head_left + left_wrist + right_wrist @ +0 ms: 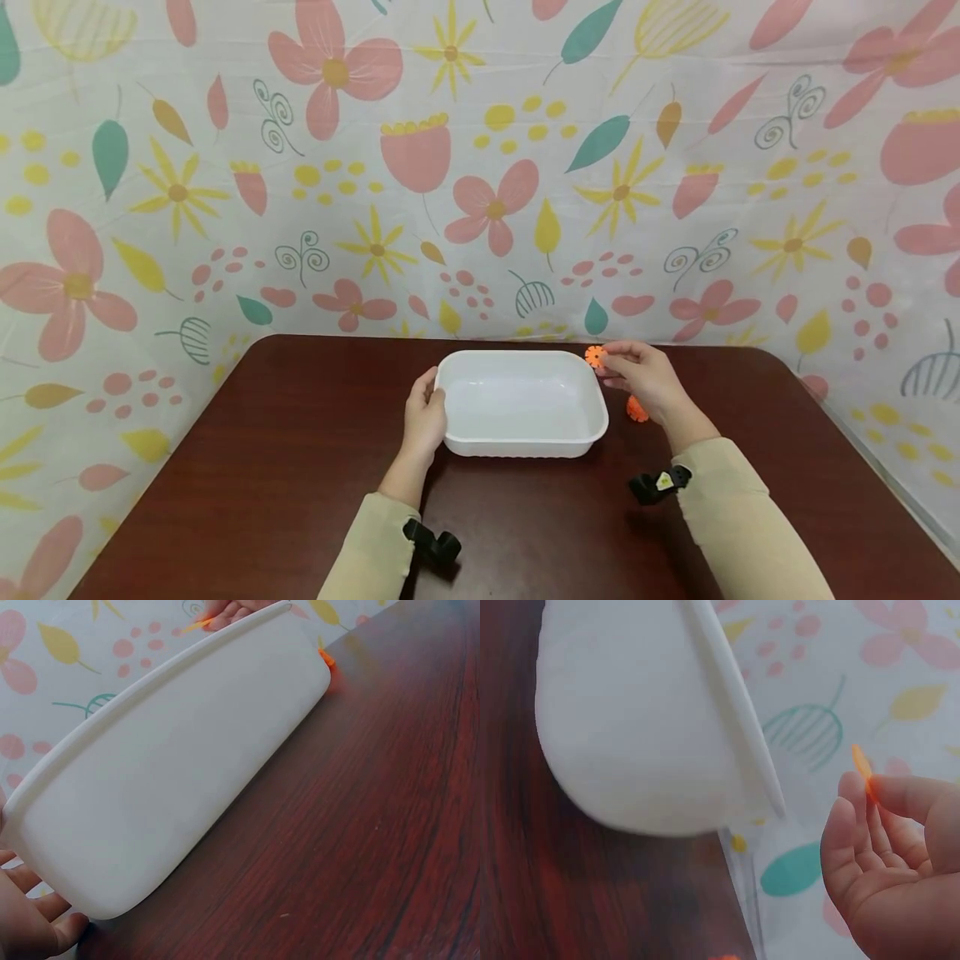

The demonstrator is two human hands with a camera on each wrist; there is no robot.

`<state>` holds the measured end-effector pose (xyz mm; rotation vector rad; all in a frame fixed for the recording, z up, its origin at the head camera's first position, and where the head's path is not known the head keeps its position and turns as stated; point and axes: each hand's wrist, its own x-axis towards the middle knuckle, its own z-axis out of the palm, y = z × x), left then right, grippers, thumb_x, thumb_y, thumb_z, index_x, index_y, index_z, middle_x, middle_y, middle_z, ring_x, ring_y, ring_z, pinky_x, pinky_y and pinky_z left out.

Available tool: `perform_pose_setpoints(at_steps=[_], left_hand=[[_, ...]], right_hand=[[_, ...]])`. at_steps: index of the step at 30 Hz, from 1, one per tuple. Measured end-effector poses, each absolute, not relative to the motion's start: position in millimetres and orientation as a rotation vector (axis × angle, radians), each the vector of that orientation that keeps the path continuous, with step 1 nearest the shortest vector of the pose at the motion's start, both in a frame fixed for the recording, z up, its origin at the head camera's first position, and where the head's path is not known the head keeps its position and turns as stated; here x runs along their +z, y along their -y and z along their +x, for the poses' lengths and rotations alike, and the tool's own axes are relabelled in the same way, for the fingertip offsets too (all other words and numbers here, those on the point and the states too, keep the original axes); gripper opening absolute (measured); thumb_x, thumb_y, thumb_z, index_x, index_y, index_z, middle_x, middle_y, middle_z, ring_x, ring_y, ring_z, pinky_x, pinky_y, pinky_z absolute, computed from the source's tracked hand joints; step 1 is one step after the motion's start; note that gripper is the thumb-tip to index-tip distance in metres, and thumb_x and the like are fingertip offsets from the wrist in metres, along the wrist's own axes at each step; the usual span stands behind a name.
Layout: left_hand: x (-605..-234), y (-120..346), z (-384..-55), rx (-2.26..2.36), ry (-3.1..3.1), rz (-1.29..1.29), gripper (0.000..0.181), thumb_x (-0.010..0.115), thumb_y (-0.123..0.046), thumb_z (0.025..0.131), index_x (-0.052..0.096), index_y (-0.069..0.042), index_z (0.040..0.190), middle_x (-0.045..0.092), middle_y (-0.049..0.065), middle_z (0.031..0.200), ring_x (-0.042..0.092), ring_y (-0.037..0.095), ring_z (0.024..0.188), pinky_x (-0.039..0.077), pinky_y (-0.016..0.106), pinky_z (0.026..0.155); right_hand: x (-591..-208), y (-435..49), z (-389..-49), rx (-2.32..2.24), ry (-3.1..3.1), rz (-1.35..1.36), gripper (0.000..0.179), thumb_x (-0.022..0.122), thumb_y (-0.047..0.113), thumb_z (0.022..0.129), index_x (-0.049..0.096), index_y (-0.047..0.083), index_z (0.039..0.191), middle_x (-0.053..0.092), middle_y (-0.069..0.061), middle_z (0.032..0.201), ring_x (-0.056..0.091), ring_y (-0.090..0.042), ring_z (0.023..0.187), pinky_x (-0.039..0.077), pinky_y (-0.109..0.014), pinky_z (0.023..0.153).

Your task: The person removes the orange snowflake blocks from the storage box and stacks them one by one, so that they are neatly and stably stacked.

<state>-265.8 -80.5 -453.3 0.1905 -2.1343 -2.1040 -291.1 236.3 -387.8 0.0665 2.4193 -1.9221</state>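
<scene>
A white rectangular basin [525, 440] sits on the dark table. My left hand [425, 417] rests against its left end wall, and in the left wrist view the fingers [52, 904] lie below the rim, touching the outside. Just past the basin's far right corner, my right hand [645, 379] pinches a small orange notched disc [595, 357] between thumb and fingertips. The right wrist view shows this disc [861, 760] edge-on, held above the tabletop. More orange notched discs [637, 409] lie on the table beneath the right hand, partly hidden by it.
The dark brown wooden table [262, 467] has rounded far corners. Behind it hangs a white cloth [480, 275] with pink, yellow and green flowers. Each sleeve cuff carries a black wrist camera, the left camera [432, 543] being close over the tabletop.
</scene>
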Motion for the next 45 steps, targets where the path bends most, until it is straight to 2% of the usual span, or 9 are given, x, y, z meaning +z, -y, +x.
perform_pose_setpoints(at_steps=[8,16,24,30,36,45], left_hand=[[-452.4,82.4,-264.6,-2.096,2.134,0.204,0.045,0.037,-0.012,0.099,0.037,-0.007,0.144,0.041,0.015,0.145,0.040,0.030,0.132,0.036,0.047,0.107],[-454.3,83.8,-264.1,-2.094,2.132,0.191,0.045,0.037,-0.012,0.099,0.036,-0.006,0.144,0.041,0.015,0.146,0.040,0.030,0.133,0.035,0.047,0.108],[-452.3,84.8,-261.8,-2.116,2.134,0.211,0.046,0.037,-0.014,0.099,0.036,-0.008,0.144,0.039,0.012,0.147,0.037,0.028,0.135,0.034,0.045,0.110],[-451.3,85.0,-263.2,-2.105,2.133,0.209,0.045,0.037,-0.013,0.099,0.037,-0.009,0.144,0.039,0.013,0.147,0.037,0.028,0.135,0.034,0.046,0.110],[-449.4,86.6,-263.3,-2.103,2.133,0.210,0.045,0.037,-0.013,0.099,0.037,-0.009,0.144,0.040,0.013,0.147,0.039,0.028,0.133,0.035,0.045,0.109],[-449.4,88.0,-263.4,-2.109,2.126,0.206,0.045,0.036,-0.012,0.100,0.035,-0.007,0.145,0.038,0.014,0.148,0.036,0.028,0.135,0.032,0.046,0.111]], right_hand=[[-395.2,-261.7,-285.3,-1.961,-2.390,0.047,0.042,0.058,0.024,0.094,0.046,-0.002,0.125,0.062,0.011,0.090,0.065,-0.004,0.081,0.056,-0.023,0.075],[-404.7,-274.3,-277.3,-1.951,-2.408,0.079,0.046,0.060,0.024,0.093,0.045,-0.004,0.126,0.061,0.010,0.090,0.065,-0.004,0.082,0.056,-0.025,0.078],[-414.4,-290.2,-271.7,-2.024,-2.366,0.052,0.035,0.062,0.020,0.092,0.053,0.000,0.119,0.064,0.011,0.089,0.067,-0.006,0.081,0.056,-0.025,0.077],[-418.0,-300.7,-269.7,-1.991,-2.396,0.072,0.041,0.059,0.020,0.093,0.051,-0.005,0.125,0.065,0.012,0.089,0.067,-0.006,0.082,0.056,-0.027,0.077],[-422.2,-304.0,-267.8,-1.915,-2.427,0.136,0.043,0.057,0.022,0.094,0.052,-0.006,0.126,0.064,0.017,0.086,0.066,-0.002,0.080,0.056,-0.023,0.071],[-429.0,-305.5,-273.7,-1.757,-2.509,0.237,0.047,0.055,0.025,0.095,0.050,-0.008,0.129,0.065,0.015,0.082,0.065,-0.003,0.078,0.055,-0.023,0.067]])
